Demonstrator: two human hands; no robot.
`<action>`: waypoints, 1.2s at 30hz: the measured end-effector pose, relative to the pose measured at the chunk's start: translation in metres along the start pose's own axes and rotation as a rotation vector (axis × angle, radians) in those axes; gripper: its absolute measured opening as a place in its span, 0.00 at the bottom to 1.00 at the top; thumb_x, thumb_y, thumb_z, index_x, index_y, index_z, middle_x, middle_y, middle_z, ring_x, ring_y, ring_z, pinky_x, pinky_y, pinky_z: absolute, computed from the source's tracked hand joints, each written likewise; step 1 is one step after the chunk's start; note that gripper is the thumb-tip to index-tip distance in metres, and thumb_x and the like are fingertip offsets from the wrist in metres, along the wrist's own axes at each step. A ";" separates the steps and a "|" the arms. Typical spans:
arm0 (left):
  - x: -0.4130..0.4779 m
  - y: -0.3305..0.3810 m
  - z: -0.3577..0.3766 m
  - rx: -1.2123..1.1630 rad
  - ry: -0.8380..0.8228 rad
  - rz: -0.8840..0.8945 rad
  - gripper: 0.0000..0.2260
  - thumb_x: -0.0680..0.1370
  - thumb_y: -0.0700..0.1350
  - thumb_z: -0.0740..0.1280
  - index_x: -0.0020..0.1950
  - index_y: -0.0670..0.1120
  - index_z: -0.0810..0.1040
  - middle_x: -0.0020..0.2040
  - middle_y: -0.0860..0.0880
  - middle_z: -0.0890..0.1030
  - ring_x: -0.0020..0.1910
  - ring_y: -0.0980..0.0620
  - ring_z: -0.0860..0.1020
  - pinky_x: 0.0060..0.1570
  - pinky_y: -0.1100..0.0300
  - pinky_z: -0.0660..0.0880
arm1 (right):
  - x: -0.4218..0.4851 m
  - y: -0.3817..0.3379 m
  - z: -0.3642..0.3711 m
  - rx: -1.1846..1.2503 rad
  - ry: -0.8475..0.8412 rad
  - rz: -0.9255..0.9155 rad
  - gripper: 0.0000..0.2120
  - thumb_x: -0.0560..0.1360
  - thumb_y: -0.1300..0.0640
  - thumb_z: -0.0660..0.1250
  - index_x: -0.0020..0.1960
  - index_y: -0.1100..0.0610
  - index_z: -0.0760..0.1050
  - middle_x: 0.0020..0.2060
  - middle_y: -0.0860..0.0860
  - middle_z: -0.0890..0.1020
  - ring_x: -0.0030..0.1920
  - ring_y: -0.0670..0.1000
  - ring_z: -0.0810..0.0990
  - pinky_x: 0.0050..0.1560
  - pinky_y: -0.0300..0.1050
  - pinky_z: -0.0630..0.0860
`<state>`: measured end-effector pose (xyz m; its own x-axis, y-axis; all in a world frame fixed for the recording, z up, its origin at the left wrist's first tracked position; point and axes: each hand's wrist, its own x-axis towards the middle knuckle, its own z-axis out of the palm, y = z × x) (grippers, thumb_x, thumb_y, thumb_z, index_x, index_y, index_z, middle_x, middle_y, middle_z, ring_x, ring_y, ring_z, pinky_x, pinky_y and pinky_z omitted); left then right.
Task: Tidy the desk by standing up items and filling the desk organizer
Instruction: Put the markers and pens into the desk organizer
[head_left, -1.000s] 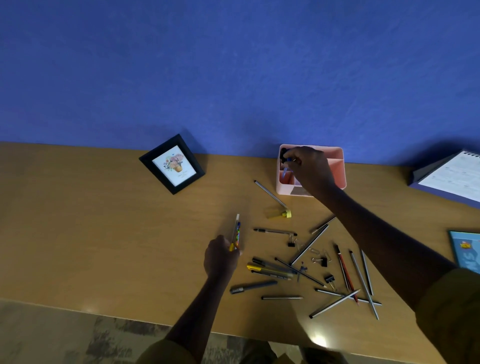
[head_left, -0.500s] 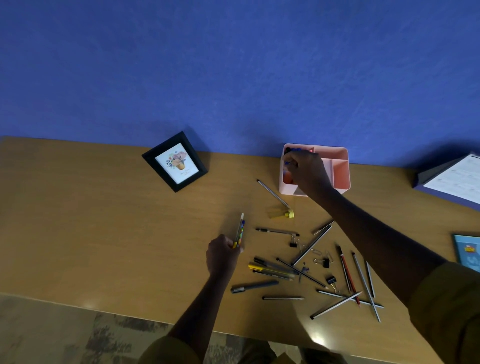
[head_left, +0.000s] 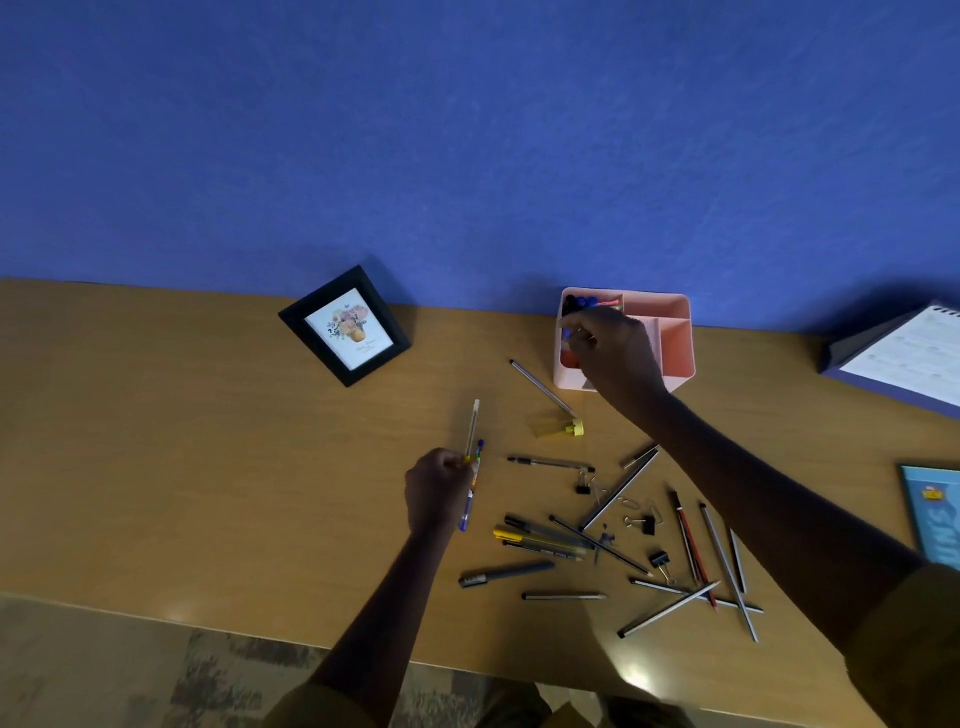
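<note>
Left hand (head_left: 435, 493) fisted on two pens (head_left: 471, 467), tips sticking out past fingers toward wall, above desk (head_left: 208, 467). Right hand (head_left: 613, 353) over pink organizer (head_left: 675, 358) left compartment, fingers pinched on blue-capped pen (head_left: 567, 335), half inside. Since a second ago: right hand slightly lower, left unchanged.

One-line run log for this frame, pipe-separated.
right hand: placing pen in pink organizer left compartment | left hand: grip on two pens | loose pens, binder clips on desk
</note>
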<state>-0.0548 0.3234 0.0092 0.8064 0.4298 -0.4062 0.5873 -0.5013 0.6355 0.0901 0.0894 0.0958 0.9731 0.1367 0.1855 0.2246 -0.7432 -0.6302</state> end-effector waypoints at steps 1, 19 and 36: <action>0.001 0.007 -0.002 -0.014 0.005 0.022 0.07 0.77 0.48 0.76 0.52 0.47 0.88 0.46 0.53 0.88 0.42 0.58 0.83 0.38 0.62 0.76 | -0.005 -0.003 0.002 0.024 -0.032 -0.028 0.07 0.82 0.64 0.71 0.58 0.62 0.85 0.52 0.55 0.88 0.48 0.52 0.87 0.44 0.29 0.75; -0.003 0.084 -0.016 -0.299 0.074 0.315 0.06 0.79 0.48 0.76 0.54 0.49 0.86 0.43 0.54 0.88 0.41 0.57 0.87 0.44 0.49 0.86 | -0.043 -0.042 0.033 0.125 -0.260 -0.288 0.13 0.79 0.67 0.74 0.62 0.58 0.84 0.54 0.53 0.88 0.53 0.51 0.87 0.50 0.47 0.85; -0.009 0.095 -0.004 -0.623 -0.175 0.211 0.09 0.82 0.38 0.72 0.60 0.47 0.87 0.50 0.48 0.90 0.51 0.48 0.89 0.54 0.48 0.86 | -0.035 -0.020 0.021 0.255 -0.109 -0.059 0.07 0.80 0.63 0.73 0.57 0.57 0.83 0.49 0.47 0.87 0.48 0.39 0.84 0.47 0.34 0.82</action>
<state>-0.0066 0.2743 0.0760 0.9295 0.2164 -0.2986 0.3085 -0.0128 0.9511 0.0523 0.1134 0.0864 0.9546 0.2551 0.1540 0.2735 -0.5452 -0.7924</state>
